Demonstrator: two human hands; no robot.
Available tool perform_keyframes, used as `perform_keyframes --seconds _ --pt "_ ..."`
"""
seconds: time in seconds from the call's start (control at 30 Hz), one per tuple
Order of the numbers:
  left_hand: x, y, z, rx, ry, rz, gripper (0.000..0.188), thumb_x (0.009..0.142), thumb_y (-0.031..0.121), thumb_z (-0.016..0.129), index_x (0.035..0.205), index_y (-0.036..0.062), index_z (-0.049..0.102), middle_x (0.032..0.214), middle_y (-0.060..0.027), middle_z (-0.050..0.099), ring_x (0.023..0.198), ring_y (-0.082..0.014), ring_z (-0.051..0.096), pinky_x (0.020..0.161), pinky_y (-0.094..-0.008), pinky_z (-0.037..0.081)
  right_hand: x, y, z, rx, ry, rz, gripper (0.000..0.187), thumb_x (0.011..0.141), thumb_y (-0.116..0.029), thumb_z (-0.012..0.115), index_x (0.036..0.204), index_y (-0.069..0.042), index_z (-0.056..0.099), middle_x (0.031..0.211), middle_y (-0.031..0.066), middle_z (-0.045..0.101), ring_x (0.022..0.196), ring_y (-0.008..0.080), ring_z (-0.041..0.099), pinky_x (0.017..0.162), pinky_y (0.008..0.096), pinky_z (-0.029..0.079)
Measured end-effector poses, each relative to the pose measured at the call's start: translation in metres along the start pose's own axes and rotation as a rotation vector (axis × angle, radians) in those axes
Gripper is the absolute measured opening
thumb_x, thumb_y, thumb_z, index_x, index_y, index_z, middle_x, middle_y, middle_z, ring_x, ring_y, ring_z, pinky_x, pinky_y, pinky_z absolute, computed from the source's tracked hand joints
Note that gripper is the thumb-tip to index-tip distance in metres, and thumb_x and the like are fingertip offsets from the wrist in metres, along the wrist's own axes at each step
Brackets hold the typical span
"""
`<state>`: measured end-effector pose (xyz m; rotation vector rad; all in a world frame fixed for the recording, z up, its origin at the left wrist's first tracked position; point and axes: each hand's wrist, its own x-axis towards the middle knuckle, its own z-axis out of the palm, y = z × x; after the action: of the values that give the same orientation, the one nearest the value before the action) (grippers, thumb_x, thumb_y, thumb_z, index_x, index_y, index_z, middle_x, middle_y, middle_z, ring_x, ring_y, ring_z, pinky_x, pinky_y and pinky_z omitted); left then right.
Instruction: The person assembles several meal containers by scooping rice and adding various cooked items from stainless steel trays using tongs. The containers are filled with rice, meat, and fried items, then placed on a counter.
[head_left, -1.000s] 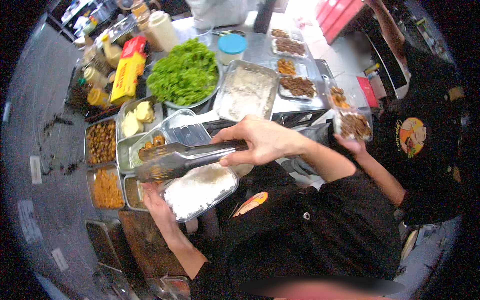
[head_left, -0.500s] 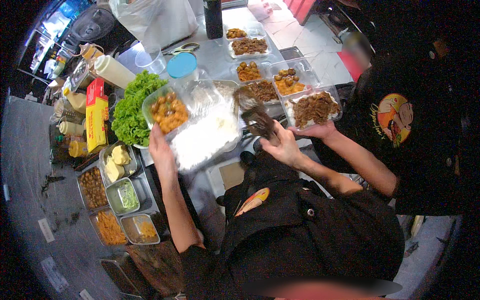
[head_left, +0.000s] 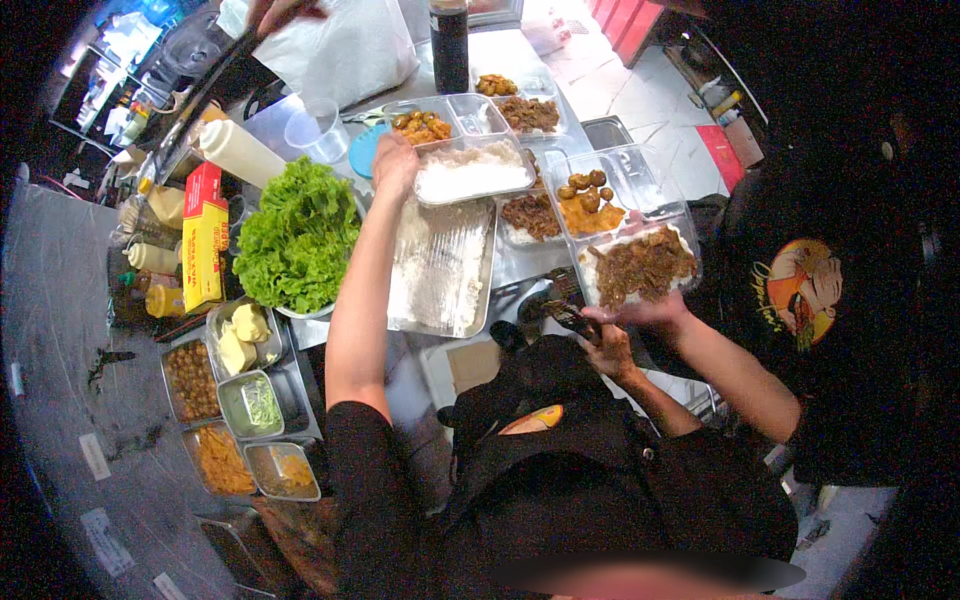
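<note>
My left hand [head_left: 395, 163] grips the left side of a clear compartment food container [head_left: 480, 115]. Rice [head_left: 465, 178] fills its near part, and small round brown pieces with orange shreds [head_left: 420, 126] lie in a back compartment. It is held above a metal tray [head_left: 488, 300] with rice along its bottom. Closed round a pair of dark tongs [head_left: 572, 314], my right hand [head_left: 610, 352] is low, by the co-worker's hand [head_left: 655, 316]. That co-worker supports another clear container [head_left: 640, 172] holding shredded brown meat [head_left: 643, 266] over rice.
Filled containers [head_left: 553, 92] stand at the back beside a dark bottle [head_left: 450, 50]. Lettuce [head_left: 300, 235] lies left of the metal tray. Topping tubs [head_left: 250, 405] line the left. Another person's hand [head_left: 285, 14] with a long dark thing shows at the top left.
My left hand has carried its container away and to the right, uncovering the metal tray. My right hand has drawn back toward me with the tongs. A hand has appeared at the top left.
</note>
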<state>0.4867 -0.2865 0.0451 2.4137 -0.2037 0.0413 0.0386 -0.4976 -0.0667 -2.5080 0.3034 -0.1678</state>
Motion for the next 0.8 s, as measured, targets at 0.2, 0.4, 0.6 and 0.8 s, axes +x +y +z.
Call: perform_keyframes --seconds 0.2,0.4,0.6,0.8 --pt "0.075 -0.019 -0.003 0.365 -0.099 0.291 0.028 0.083 0.026 0.053 0.091 0.0030 0.067 0.104 -0.0230 0.063 0.100 -0.0409 0.061 0.083 -0.0497 0.049 0.003 0.063 0.026 0.070 0.104 -0.088 0.026 0.082 -0.012 0.067 0.107 -0.011 0.066 0.104 0.0110 0.068 0.095 0.0311 0.064 0.085 0.0398 0.050" --pt "0.108 0.000 0.000 0.316 -0.261 0.001 0.042 0.082 0.035 0.062 0.112 0.0068 0.066 0.129 -0.0253 0.054 0.121 -0.0382 0.052 0.100 -0.0458 0.042 0.017 0.097 0.056 0.286 -0.185 0.240 0.030 0.083 -0.025 0.063 0.109 -0.012 0.064 0.118 0.0094 0.062 0.110 0.0294 0.056 0.095 0.0409 0.042" --pt "0.090 0.046 0.001 0.335 -0.132 0.154 0.048 0.081 0.040 0.064 0.116 0.0073 0.064 0.133 -0.0231 0.051 0.125 -0.0361 0.048 0.103 -0.0453 0.039 0.047 0.069 0.008 0.101 -0.256 0.216 0.045 0.081 -0.039 0.059 0.117 -0.013 0.059 0.124 0.0092 0.058 0.116 0.0303 0.051 0.101 0.0431 0.036" --pt "0.087 0.040 0.005 0.279 -0.062 0.151 0.047 0.082 0.039 0.060 0.116 0.0072 0.063 0.132 -0.0227 0.052 0.122 -0.0366 0.050 0.101 -0.0462 0.040 0.076 -0.038 -0.054 -0.111 -0.414 0.091 0.060 0.078 -0.052 0.056 0.125 -0.014 0.054 0.131 0.0091 0.053 0.123 0.0312 0.045 0.106 0.0453 0.030"
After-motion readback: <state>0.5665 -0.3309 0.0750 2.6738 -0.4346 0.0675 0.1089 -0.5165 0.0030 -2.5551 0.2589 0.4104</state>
